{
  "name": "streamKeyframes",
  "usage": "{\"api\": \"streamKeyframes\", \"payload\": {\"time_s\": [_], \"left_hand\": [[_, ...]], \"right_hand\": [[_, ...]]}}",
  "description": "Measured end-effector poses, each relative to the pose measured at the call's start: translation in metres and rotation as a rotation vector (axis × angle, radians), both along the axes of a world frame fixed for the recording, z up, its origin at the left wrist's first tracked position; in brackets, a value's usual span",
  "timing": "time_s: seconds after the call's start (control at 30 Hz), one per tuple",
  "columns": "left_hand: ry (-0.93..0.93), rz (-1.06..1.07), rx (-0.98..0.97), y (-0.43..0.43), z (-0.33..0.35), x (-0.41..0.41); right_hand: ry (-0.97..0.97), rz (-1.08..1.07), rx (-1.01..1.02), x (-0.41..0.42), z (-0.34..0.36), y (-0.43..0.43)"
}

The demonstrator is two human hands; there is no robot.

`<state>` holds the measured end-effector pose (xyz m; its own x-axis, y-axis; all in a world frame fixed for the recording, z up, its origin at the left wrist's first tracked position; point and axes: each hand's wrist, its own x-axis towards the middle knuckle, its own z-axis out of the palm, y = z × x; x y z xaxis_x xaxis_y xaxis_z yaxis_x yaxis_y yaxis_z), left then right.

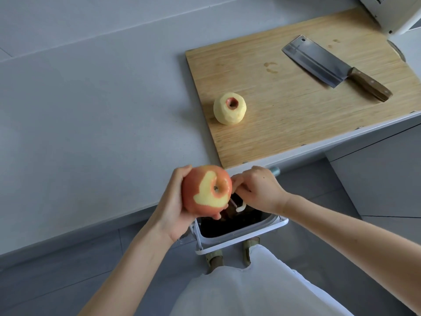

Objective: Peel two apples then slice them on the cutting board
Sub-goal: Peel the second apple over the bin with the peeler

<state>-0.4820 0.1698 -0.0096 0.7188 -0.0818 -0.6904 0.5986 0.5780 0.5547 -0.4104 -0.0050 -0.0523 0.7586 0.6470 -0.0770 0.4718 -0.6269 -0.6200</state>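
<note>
Head view, single frame. How far along did the job look?

— About the middle of the peeling, by my reading. One peeled apple [229,108] sat pale and whole on the cutting board [284,124], near its left edge, with only a ring of red skin around the hollow on top. Nothing on the board was cut.

And the second one?

— The second apple [206,190] was off the board, held in the air in front of the counter [102,122] edge and over an open waste bin [246,234] on the floor. Most of its skin was on it. One curved bare patch showed around the stem end, nothing more.

What were the hands doing?

— The left hand [169,206] cupped the apple from the left and below, fingers curled round it. The right hand [259,190] was closed round the handle of a peeler [239,208], whose pale head stuck out beneath the hand, just beside the apple's right flank. Whether the blade touched the fruit, I could not tell; the hand hid the contact.

And the knife?

— A cleaver [319,61] lay flat on the far right part of the board, well apart from the peeled apple, no hand near it.

So what was left?

— As I judged it: nearly all of the second apple's skin, the last ring on the first one perhaps, then moving the fruit to the board and all the slicing of both. Less than half done, I would say.
</note>
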Motion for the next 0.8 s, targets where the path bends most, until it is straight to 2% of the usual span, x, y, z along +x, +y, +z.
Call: {"api": "streamKeyframes", "payload": {"time_s": [0.1, 0.17, 0.27, 0.3, 0.4, 0.5, 0.6, 0.67, 0.73, 0.8], "left_hand": [[0.066, 0.086, 0.033, 0.002, -0.002, 0.003], [0.104, 0.108, 0.017, 0.002, -0.004, 0.001], [0.149, 0.152, -0.084, -0.002, -0.006, -0.001], [0.161, 0.176, -0.125, -0.003, -0.007, -0.002], [0.213, 0.226, -0.161, -0.004, -0.014, -0.003], [0.250, 0.184, -0.067, -0.003, -0.019, -0.006], [0.263, 0.112, 0.099, -0.002, -0.021, -0.008], [0.252, 0.042, 0.165, -0.002, -0.022, -0.009], [0.199, -0.050, 0.169, 0.000, -0.022, -0.011], [0.116, -0.148, 0.135, 0.002, -0.022, -0.011]], "right_hand": [[0.299, -0.189, -0.153, 0.001, 0.015, 0.000], [0.481, -0.221, -0.246, 0.003, 0.019, 0.000], [0.875, -0.254, -0.377, 0.002, 0.014, 0.004], [0.929, -0.231, -0.454, 0.001, 0.011, 0.004], [0.825, -0.096, -0.680, -0.003, 0.002, 0.000], [0.642, -0.077, -0.675, -0.003, -0.002, -0.002], [0.601, -0.229, -0.397, -0.002, 0.008, -0.004], [0.483, -0.342, -0.183, -0.002, 0.016, -0.004], [0.202, -0.358, -0.007, -0.004, 0.020, -0.001], [-0.113, -0.263, 0.153, -0.003, 0.021, 0.003]]}}
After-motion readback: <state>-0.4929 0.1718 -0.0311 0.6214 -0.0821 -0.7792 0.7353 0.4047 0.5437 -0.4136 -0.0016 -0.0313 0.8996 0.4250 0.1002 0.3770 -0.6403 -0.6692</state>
